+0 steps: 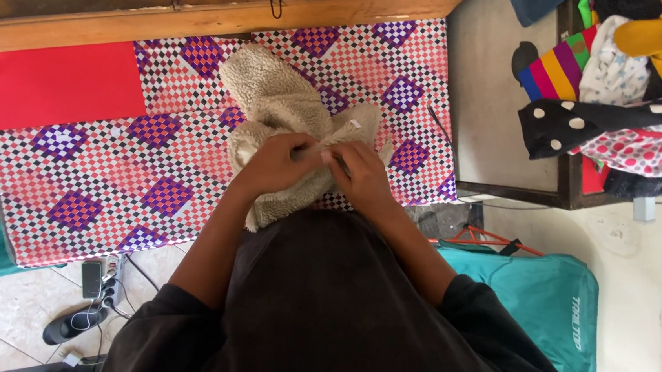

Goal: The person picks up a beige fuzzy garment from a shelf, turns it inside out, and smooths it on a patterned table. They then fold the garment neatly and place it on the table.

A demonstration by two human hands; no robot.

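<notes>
A beige fleece garment (273, 96) lies crumpled on a table covered with a red, white and purple checkered cloth (109, 172). My left hand (274, 164) grips a fold of the fleece near its middle. My right hand (361, 172) pinches the same fabric just beside it, the fingertips of both hands almost touching. One part of the garment stretches away toward the far edge of the table; the lower part hangs near my dark shirt.
A red sheet (55, 86) covers the table's far left corner, below a wooden ledge (200, 19). Piled colourful clothes (622, 84) fill a rack at the right. Teal bags (548, 295) sit on the floor, with a power strip and phone (94, 279) at the left.
</notes>
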